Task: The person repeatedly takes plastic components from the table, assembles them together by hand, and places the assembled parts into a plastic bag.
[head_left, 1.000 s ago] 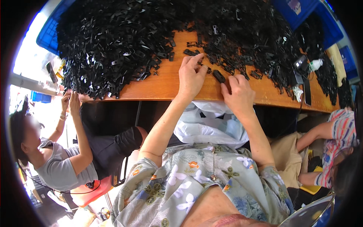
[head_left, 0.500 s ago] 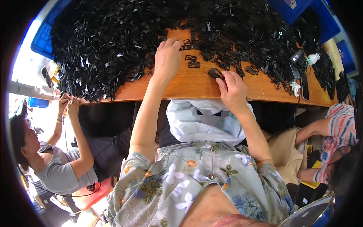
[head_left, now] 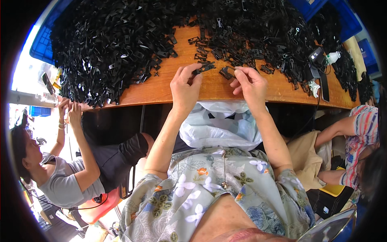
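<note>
Between the thumb and fingers of my left hand [head_left: 186, 86] is a small black plastic frame-shaped part [head_left: 205, 67], held just above the wooden table. My right hand [head_left: 252, 84], a short way to the right, pinches a second black plastic piece [head_left: 226, 73] whose exact shape is partly hidden by the fingers. The two parts are close together but apart. Just beyond my hands lie several loose black frame parts [head_left: 200, 56] on the table. A large heap of glossy black pieces [head_left: 109, 48] covers the left side, and a spread of black frame parts [head_left: 258, 36] the right.
Over my lap, below the table edge [head_left: 141, 93], hangs a white plastic bag [head_left: 219, 135]. Blue crates [head_left: 41, 47] stand at the back corners. A black device with cable [head_left: 316, 56] and a small white bottle [head_left: 333, 57] sit at right. Co-workers [head_left: 60, 161] sit on both sides.
My left hand has come back toward the near edge with a black frame part in its fingers. My right hand has shifted slightly, still gripping its piece.
</note>
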The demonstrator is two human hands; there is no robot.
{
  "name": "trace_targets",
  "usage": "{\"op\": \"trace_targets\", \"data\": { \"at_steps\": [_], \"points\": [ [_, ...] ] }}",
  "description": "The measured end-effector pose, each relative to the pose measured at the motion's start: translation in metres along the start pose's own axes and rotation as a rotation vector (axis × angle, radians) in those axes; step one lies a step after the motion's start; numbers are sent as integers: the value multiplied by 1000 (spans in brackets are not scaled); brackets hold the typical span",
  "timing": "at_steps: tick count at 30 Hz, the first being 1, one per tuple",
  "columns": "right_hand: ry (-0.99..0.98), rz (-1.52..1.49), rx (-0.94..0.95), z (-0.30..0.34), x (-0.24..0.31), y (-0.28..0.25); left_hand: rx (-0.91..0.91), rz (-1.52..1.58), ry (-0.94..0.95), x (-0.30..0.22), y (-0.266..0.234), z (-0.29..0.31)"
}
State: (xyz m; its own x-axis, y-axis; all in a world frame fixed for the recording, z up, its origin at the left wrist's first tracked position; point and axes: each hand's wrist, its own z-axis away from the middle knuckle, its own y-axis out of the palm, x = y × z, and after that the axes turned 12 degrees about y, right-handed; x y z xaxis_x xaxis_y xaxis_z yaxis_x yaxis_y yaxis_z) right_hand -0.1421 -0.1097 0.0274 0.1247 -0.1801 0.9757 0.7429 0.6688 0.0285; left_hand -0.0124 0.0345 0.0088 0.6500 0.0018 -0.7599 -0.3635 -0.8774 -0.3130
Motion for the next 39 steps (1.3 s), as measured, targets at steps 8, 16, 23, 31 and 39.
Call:
{"op": "trace_targets", "data": {
  "at_steps": [8, 16, 23, 31, 39],
  "points": [
    [-703, 748, -388, -22, -24, 9, 1, -29, -7, 0, 3, 1],
    [-702, 955, -391, -8, -10, 13, -32, -27, 0, 1, 1, 2],
    [-796, 893, -336, -8, -12, 17, -32, -34, -9, 1, 2, 2],
    [-781, 895, -281, -4, -7, 21, -73, -33, -25, 0, 1, 2],
    [-599, 570, -103, 7, -8, 4, -141, 455, -251, 5, 5, -2]
  ]
}}
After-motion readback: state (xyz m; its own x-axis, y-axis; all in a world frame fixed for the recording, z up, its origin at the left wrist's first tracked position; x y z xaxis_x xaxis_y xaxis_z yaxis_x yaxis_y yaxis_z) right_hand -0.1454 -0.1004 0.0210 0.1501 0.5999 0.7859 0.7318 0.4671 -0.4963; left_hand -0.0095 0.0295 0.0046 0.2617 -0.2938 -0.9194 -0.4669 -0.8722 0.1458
